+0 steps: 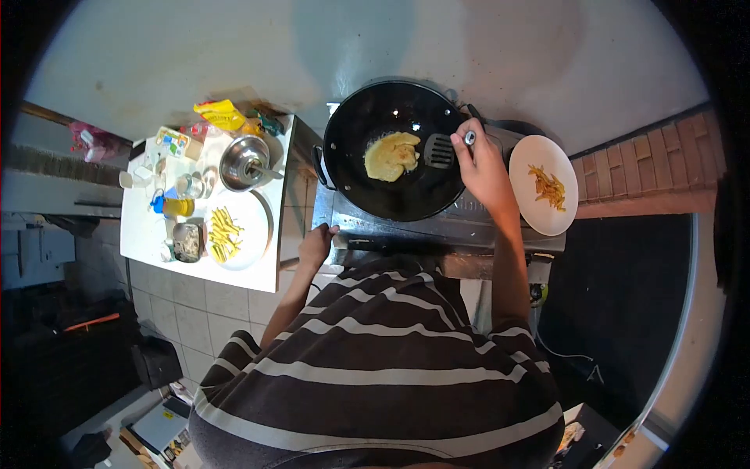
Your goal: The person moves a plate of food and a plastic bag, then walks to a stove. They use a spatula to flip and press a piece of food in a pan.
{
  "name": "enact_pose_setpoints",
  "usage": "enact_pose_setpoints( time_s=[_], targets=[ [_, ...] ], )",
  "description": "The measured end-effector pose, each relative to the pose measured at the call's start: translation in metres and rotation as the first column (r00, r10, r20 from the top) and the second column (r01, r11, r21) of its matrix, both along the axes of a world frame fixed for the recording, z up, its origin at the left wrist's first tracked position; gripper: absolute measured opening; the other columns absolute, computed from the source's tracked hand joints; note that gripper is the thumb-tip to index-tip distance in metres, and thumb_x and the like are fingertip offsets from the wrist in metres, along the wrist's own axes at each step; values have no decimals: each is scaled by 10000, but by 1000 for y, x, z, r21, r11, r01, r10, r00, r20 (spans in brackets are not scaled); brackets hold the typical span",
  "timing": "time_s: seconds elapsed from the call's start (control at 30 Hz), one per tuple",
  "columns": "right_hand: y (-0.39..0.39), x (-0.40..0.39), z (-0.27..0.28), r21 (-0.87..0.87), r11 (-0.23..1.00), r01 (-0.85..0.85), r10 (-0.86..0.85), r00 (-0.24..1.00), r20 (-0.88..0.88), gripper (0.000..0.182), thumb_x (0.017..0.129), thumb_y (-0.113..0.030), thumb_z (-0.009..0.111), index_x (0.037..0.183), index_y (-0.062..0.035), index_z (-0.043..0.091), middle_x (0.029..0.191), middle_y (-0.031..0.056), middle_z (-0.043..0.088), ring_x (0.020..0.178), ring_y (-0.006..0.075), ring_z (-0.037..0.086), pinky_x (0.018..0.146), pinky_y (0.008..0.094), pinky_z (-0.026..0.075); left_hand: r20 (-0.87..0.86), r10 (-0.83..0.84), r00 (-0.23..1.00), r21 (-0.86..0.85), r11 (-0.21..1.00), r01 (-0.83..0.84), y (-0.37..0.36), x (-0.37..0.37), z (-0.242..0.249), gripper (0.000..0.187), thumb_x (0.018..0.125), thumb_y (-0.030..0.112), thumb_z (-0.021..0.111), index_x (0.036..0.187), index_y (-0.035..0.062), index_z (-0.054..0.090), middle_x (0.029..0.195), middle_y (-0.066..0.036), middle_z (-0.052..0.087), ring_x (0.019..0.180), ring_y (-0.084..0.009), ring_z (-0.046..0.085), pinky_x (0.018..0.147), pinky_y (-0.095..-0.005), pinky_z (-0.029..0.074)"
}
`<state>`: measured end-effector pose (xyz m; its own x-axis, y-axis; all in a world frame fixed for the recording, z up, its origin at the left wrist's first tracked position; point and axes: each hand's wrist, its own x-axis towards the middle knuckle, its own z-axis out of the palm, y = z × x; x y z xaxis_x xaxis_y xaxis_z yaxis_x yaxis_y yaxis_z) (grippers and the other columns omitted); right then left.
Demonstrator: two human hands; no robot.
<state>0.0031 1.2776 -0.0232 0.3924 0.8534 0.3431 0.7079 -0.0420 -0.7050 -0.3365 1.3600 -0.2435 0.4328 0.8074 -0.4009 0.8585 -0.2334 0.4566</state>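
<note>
A black wok [351, 199] sits on the metal stove [469, 228]. In it lies a flat, pale yellow piece of food [391, 156], perhaps an omelette, with an uneven edge. My right hand [482, 168] is closed around the handle of a slotted spatula [439, 152]. The spatula's dark blade is over the wok, just right of the food. At the stove's front left corner is my left hand [316, 245], its fingers curled in by the edge; what they grip, if anything, I cannot make out.
Right of the wok stands a white plate [539, 223] of fried strips. On the white table [156, 250] at left are a plate [254, 234] of pale strips, a metal bowl [234, 180], a yellow packet [221, 115] and several jars. A brick ledge [648, 168] borders the right side.
</note>
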Motion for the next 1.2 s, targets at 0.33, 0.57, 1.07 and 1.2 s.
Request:
enact_pose_setpoints(
  time_s=[0.33, 0.57, 1.07, 1.2],
  targets=[
    [24, 16, -23, 92, 991, -94, 100, 993, -66, 103, 973, -111, 527, 948, -15, 497, 878, 121, 588, 758, 223, 574, 736, 321, 469, -6, 80, 997, -34, 996, -80, -5, 1, -4, 496, 959, 547, 440, 1001, 93, 637, 959, -259, 655, 945, -460, 619, 762, -567, 485],
    [34, 32, -60, 152, 964, -219, 265, 850, -455, 101, 995, -109, 501, 937, -30, 477, 982, 81, 627, 828, 152, 605, 759, 291, 488, -21, 45, 999, -18, 999, -46, -3, 2, 5, 494, 954, 546, 454, 969, 95, 656, 906, -232, 670, 904, -444, 633, 740, -549, 494],
    [22, 47, -51, -291, 956, 24, -137, 917, -374, 213, 954, -198, 622, 1009, 3, 663, 792, 44, 640, 649, 100, 599, 615, 235, 491, 8, 27, 1000, -4, 1000, -27, -2, 0, -5, 502, 963, 532, 444, 962, 70, 639, 893, -250, 663, 891, -458, 630, 745, -563, 484],
    [18, 44, -63, -94, 995, 12, -52, 895, -443, 227, 962, -185, 605, 1074, -2, 679, 764, 60, 672, 676, 103, 644, 639, 232, 520, -2, 29, 1000, 11, 1000, -29, -4, -1, -5, 508, 966, 542, 429, 976, 79, 635, 909, -252, 662, 905, -458, 627, 750, -562, 482]
  ],
)
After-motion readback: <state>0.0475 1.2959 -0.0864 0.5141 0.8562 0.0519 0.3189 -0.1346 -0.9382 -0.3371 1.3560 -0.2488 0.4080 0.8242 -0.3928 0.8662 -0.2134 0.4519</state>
